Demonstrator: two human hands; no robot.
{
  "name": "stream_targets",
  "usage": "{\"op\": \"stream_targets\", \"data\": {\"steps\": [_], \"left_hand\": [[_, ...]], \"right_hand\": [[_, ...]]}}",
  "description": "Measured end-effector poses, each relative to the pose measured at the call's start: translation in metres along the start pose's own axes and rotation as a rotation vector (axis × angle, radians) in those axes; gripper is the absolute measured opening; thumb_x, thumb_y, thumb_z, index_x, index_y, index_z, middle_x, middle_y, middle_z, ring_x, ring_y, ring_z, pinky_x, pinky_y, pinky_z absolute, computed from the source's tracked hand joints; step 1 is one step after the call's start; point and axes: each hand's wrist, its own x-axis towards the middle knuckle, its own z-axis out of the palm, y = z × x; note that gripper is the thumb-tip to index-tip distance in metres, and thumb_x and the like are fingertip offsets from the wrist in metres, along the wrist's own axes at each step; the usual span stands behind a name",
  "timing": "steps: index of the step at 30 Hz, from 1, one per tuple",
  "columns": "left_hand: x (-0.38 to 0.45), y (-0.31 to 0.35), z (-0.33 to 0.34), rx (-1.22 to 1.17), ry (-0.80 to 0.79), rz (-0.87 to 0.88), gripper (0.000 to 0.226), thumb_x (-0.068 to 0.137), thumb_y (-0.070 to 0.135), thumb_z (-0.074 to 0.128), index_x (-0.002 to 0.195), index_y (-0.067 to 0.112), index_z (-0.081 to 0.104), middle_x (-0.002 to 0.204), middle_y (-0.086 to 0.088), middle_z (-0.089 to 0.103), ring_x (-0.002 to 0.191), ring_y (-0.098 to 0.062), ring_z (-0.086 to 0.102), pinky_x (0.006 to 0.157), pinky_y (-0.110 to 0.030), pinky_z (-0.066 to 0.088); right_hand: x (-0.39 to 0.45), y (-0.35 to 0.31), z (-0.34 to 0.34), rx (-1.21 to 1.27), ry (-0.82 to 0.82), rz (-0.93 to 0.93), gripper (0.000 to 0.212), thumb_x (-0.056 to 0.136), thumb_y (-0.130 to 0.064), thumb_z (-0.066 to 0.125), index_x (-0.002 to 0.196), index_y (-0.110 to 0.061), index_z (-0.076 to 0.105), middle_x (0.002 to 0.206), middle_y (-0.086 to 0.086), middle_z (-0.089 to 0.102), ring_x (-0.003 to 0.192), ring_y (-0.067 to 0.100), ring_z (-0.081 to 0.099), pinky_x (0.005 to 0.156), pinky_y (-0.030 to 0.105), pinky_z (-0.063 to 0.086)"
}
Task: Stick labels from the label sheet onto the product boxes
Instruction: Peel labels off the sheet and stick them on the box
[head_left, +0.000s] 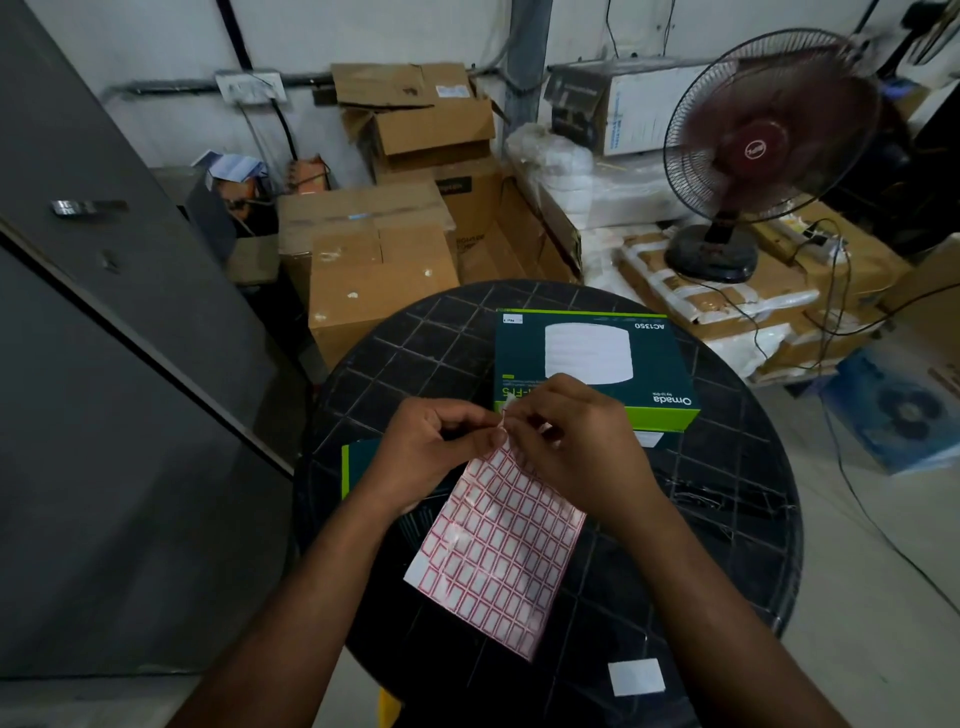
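So both hands are up over the round black table (727, 519), forearms angled in. Left hand (436, 447) pinches the top edge of the red-grid label sheet (498, 540); right hand (571, 447) has fingertips pinched at that same corner. Green product box (592, 364) sits just behind them.

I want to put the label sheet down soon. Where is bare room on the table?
Bare table lies left of the Omada box and right of the label sheet. The middle is crowded by both hands.
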Motion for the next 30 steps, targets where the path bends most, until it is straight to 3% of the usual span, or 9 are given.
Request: {"op": "stream_targets", "data": {"steps": [4,7,10,12,16,21,25,28,30], "left_hand": [[0.0,-0.001,0.001,0.089,0.008,-0.017,0.014,0.085,0.011,0.075,0.097,0.005,0.077,0.089,-0.009,0.078,0.084,-0.028,0.074,0.076,-0.036,0.06],[0.001,0.0,0.002,0.158,0.027,-0.023,0.007,0.089,0.008,0.071,0.094,0.008,0.077,0.087,-0.006,0.077,0.083,-0.028,0.074,0.076,-0.039,0.06],[0.003,0.002,0.001,0.149,0.033,-0.04,0.008,0.09,0.01,0.071,0.095,0.011,0.077,0.088,-0.004,0.077,0.083,-0.022,0.074,0.075,-0.033,0.06],[0.005,0.002,0.0,0.174,0.026,-0.034,0.008,0.09,0.009,0.071,0.094,0.014,0.077,0.088,-0.002,0.078,0.083,-0.019,0.074,0.075,-0.029,0.06],[0.007,-0.001,0.003,0.252,0.017,0.001,0.01,0.088,0.013,0.074,0.091,0.022,0.077,0.087,0.004,0.077,0.082,-0.012,0.073,0.075,-0.026,0.059],[0.008,-0.002,0.01,0.405,0.011,0.089,0.02,0.093,0.023,0.07,0.11,0.033,0.072,0.092,0.013,0.075,0.091,-0.002,0.07,0.081,-0.018,0.053],[0.013,-0.008,0.013,0.8,-0.106,0.247,0.042,0.098,0.048,0.052,0.137,0.035,0.054,0.123,0.018,0.064,0.116,-0.004,0.052,0.094,-0.031,0.046],[0.012,-0.014,0.025,1.365,-0.18,0.346,0.065,0.097,0.068,0.034,0.155,0.042,0.024,0.157,0.009,0.038,0.139,-0.016,0.036,0.104,-0.042,0.037],[0.009,-0.018,0.035,1.499,-0.223,0.353,0.072,0.095,0.075,0.027,0.158,0.044,0.009,0.166,0.001,0.023,0.147,-0.022,0.031,0.108,-0.045,0.034]], "right_hand": [[-0.002,-0.002,-0.002,0.011,-0.059,0.055,0.003,0.094,-0.017,0.064,0.095,-0.016,0.066,0.092,-0.003,0.063,0.073,0.011,0.061,0.063,0.033,0.056],[-0.002,-0.003,-0.008,0.132,-0.082,0.218,0.006,0.1,-0.025,0.05,0.096,-0.023,0.054,0.084,-0.006,0.064,0.069,0.009,0.059,0.057,0.028,0.049],[0.0,0.0,-0.016,0.196,0.006,0.217,0.009,0.099,-0.024,0.05,0.092,-0.022,0.056,0.112,-0.007,0.067,0.08,0.008,0.062,0.062,0.019,0.047],[0.0,0.005,-0.022,0.227,-0.059,0.225,0.011,0.097,-0.02,0.056,0.087,-0.025,0.058,0.118,-0.009,0.066,0.076,0.009,0.063,0.06,0.017,0.048],[-0.005,0.016,-0.028,0.235,-0.168,0.238,0.011,0.095,-0.013,0.063,0.088,-0.022,0.065,0.086,-0.007,0.07,0.063,0.005,0.062,0.055,0.016,0.044],[-0.013,0.024,-0.026,0.218,-0.162,0.306,0.012,0.09,-0.013,0.068,0.082,-0.022,0.069,0.072,-0.009,0.07,0.063,0.007,0.065,0.057,0.019,0.049],[-0.032,0.051,-0.037,0.218,-0.13,0.421,0.016,0.087,-0.015,0.07,0.074,-0.023,0.065,0.066,-0.003,0.069,0.061,0.012,0.065,0.059,0.026,0.05],[-0.053,0.092,-0.043,0.109,-0.183,0.548,0.02,0.087,-0.016,0.072,0.069,-0.02,0.063,0.062,-0.004,0.067,0.059,0.009,0.063,0.057,0.017,0.045],[-0.066,0.124,-0.037,0.003,-0.291,0.641,0.02,0.09,-0.02,0.069,0.07,-0.019,0.063,0.064,-0.007,0.065,0.062,0.005,0.06,0.06,0.016,0.043]]}}
